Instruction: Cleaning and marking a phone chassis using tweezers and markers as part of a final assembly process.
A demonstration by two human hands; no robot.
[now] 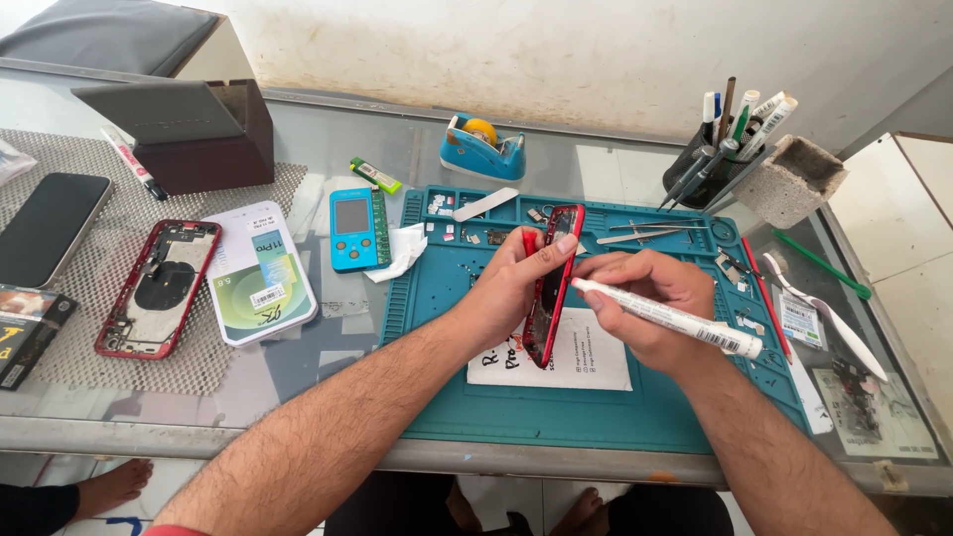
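Nearest the viewer, both forearms reach in over the teal mat (596,417) on the glass surface (328,397). Left hand (511,283) is clamped on a red phone frame (552,283), standing it on its long edge w/ the long axis running near-to-far, bottom end resting on a white paper sheet (586,362). Right hand (645,303) sits just right of the frame, fingers closed round a white pen-like tube (665,318); the tube lies roughly crosswise to the frame, tip pointing left at the frame's edge, about touching, can't tell for sure. So tip and frame meet between the two hands, right hand being the one that steers.

Left of the mat: a second red phone shell (157,288), open side up, beside a white packet (260,273) and a small blue tester (353,230). Further back: blue tape dispenser (481,149), dark box (189,134), and at far right a cup of pens (710,164).
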